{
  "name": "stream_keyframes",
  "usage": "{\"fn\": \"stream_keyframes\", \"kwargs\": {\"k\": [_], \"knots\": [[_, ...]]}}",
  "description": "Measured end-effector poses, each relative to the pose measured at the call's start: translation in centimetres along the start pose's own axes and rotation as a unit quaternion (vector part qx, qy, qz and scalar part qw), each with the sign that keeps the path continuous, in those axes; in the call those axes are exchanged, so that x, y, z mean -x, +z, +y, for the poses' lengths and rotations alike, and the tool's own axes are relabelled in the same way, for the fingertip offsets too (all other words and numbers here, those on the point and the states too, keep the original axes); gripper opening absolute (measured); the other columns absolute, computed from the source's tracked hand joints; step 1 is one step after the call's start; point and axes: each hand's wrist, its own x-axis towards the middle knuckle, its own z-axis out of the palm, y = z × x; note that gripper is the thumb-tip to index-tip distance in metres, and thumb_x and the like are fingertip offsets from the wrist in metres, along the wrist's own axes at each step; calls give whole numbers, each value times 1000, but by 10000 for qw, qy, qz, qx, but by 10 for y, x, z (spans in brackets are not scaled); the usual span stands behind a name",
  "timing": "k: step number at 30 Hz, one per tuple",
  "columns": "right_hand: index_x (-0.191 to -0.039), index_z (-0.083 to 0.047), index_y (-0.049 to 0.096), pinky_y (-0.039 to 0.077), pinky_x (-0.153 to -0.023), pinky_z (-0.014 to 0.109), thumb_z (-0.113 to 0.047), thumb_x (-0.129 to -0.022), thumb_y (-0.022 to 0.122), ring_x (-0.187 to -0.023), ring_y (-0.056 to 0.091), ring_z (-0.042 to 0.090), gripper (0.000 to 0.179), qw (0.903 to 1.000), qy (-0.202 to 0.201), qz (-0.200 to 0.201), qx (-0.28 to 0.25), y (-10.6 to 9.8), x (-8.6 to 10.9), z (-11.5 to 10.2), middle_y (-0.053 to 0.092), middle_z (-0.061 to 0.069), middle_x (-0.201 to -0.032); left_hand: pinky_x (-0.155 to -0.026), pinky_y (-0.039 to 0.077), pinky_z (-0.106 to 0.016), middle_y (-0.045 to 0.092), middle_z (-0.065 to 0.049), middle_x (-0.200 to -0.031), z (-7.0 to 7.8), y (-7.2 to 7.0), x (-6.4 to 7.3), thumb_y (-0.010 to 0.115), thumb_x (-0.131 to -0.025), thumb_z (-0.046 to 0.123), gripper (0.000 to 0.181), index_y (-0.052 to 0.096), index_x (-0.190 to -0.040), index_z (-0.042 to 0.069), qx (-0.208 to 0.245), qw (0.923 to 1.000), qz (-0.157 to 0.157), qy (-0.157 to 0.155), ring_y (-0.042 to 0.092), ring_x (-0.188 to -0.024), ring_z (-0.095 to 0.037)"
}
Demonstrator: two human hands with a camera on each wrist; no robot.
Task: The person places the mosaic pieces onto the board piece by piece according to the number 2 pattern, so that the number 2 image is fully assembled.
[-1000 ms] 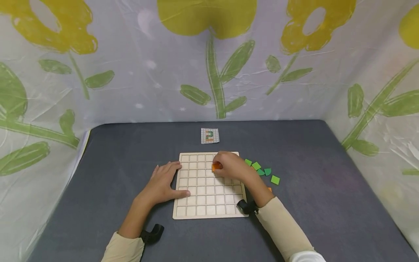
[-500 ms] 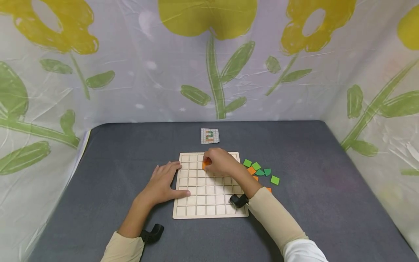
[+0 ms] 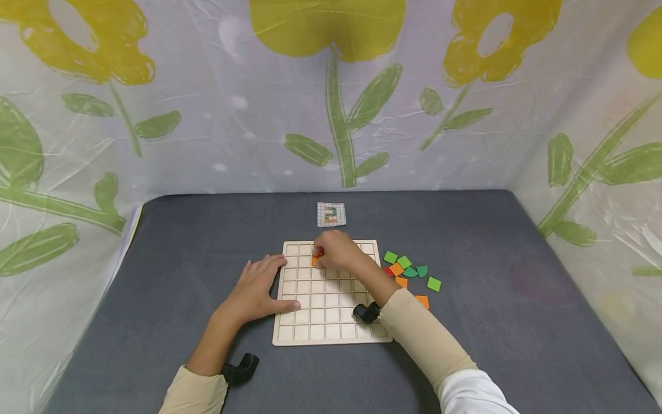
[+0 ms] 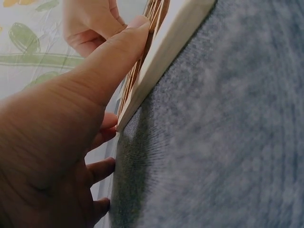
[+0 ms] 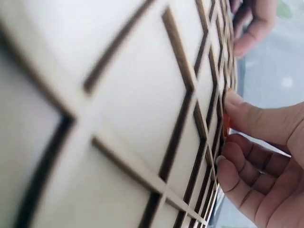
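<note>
A wooden grid board (image 3: 331, 316) lies on the dark table. My right hand (image 3: 338, 250) pinches an orange tile (image 3: 314, 261) over the board's upper part, left of its middle. In the right wrist view the same orange tile (image 5: 226, 121) shows between thumb and fingers, close to the grid. My left hand (image 3: 254, 290) rests at the board's left edge, its thumb on the grid and its fingers spread along the side. The left wrist view shows that hand (image 4: 71, 109) with the thumb over the board's rim (image 4: 166, 52).
Right of the board lie loose tiles: several green ones (image 3: 434, 284), several orange ones (image 3: 422, 302) and a red one (image 3: 388, 271) partly behind the right forearm. A small card with a coloured grid pattern (image 3: 331, 214) lies beyond the board. Flower-printed cloth (image 3: 233, 115) surrounds the table.
My right hand has moved left across the board with the orange tile. More of the loose orange tiles and the red one show beside the forearm. The left hand has stayed put.
</note>
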Motion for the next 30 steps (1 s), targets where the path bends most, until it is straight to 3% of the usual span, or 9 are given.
{"fn": "stream_keyframes", "kwargs": {"k": [3,9,13,15,17,19,23,25,30], "knots": [[-80,-11,74,48,-69,31,-10,-83,84,-73,58,13,10,9998,25,-64,177,1,0,-4,66,-4,-77,-112,17,-68,45,-14,-150,0,0,0,79,-75,65,100,47,-145,2,41,10000,-27,17,32,-143,-43],[-80,-7,72,46,-65,29,0,-90,69,-74,55,16,13,9927,-630,-151,1017,3,25,-10,59,2,-83,-113,16,-67,44,-16,-151,1,-1,3,81,-74,62,99,49,-144,0,68,9999,-52,-106,31,-143,-43],[-75,-7,64,38,-62,26,0,-92,64,-68,46,11,18,9922,-1151,-223,416,-1,51,2,52,-1,-74,-113,18,-68,45,-17,-151,2,1,4,82,-73,62,99,50,-144,0,-34,9999,-58,-134,32,-143,-44],[-75,-6,60,36,-63,28,-1,-93,62,-67,42,13,19,9900,-1380,-291,63,-8,63,11,49,4,-71,-113,18,-68,45,-17,-151,2,2,4,82,-73,62,100,50,-144,0,-52,9999,-62,-145,32,-143,-44],[-85,-4,68,43,-68,27,-3,-94,63,-72,50,11,11,9898,-1397,-251,-119,-17,76,20,61,4,-81,-113,18,-67,45,-17,-151,2,2,3,81,-73,63,100,49,-144,1,-72,9999,-56,-133,32,-142,-44],[-95,-2,73,47,-71,30,-4,-96,63,-73,55,11,10,9941,-1048,-170,-210,-28,90,29,66,5,-85,-113,18,-67,44,-17,-151,2,2,2,81,-74,63,100,49,-145,1,-80,9999,-54,-105,32,-143,-44],[-90,-4,74,46,-62,30,-6,-94,69,-59,50,8,6,9997,72,-145,-194,-48,115,46,63,0,-74,-113,18,-67,44,-16,-152,1,2,0,81,-74,63,100,48,-146,1,-46,10000,-58,-41,31,-143,-44],[-79,-5,69,39,-57,30,-7,-92,72,-54,42,9,14,9984,540,-154,-94,-54,122,54,48,-2,-63,-113,18,-67,44,-17,-152,1,1,0,81,-74,62,100,48,-146,1,-16,10000,-65,-43,31,-143,-44],[-80,-7,69,40,-56,30,-8,-86,78,-61,47,15,11,9910,1274,-62,401,-58,127,67,53,-1,-70,-114,21,-64,44,-16,-152,2,-1,0,82,-73,62,100,49,-146,1,80,9998,-113,-128,31,-143,-44]]}}
